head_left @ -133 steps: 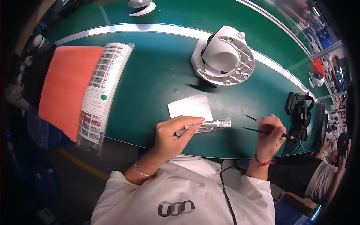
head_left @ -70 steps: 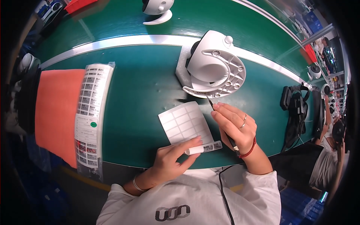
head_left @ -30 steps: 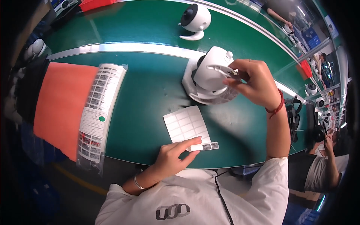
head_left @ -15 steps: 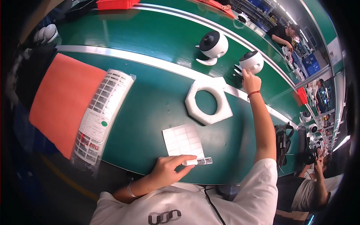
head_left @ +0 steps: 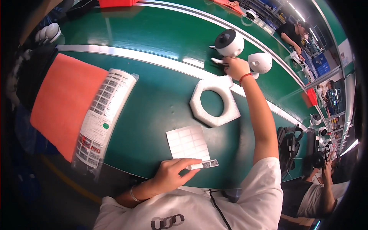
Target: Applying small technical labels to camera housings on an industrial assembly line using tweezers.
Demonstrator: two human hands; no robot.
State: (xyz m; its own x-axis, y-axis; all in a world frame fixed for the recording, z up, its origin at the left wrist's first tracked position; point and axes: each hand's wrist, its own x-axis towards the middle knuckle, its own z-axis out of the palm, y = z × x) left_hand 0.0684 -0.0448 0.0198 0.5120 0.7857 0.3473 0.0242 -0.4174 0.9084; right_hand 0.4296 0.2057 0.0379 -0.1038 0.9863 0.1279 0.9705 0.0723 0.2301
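My left hand (head_left: pixel 171 173), closed, pinches a curled label strip (head_left: pixel 209 164) with printed dark labels at its end. Just beyond it a sheet of blank white labels (head_left: pixel 188 142) lies on the green table. My right hand (head_left: pixel 236 69) is stretched out over the far belt, its fingers closed at the stand of a round white camera (head_left: pixel 231 45) with a black top; the fingertips are partly hidden. Beside that wrist a second white camera (head_left: pixel 260 63) stands on the belt. A white foam ring (head_left: pixel 197 109) with a round hole rests on the table.
An orange sheet (head_left: pixel 65 103) and a plastic-sleeved pack of label sheets (head_left: pixel 100 124) lie at the left. A metal strip (head_left: pixel 145 58) divides table from belt. A black strapped item (head_left: pixel 289 147) sits at the right. A red bin (head_left: pixel 117 3) stands far off; other people work beyond the belt.
My right hand has left the one camera and moved left to the other. Both cameras now sit further right, and the right-hand one has turned. My left hand has stayed put.
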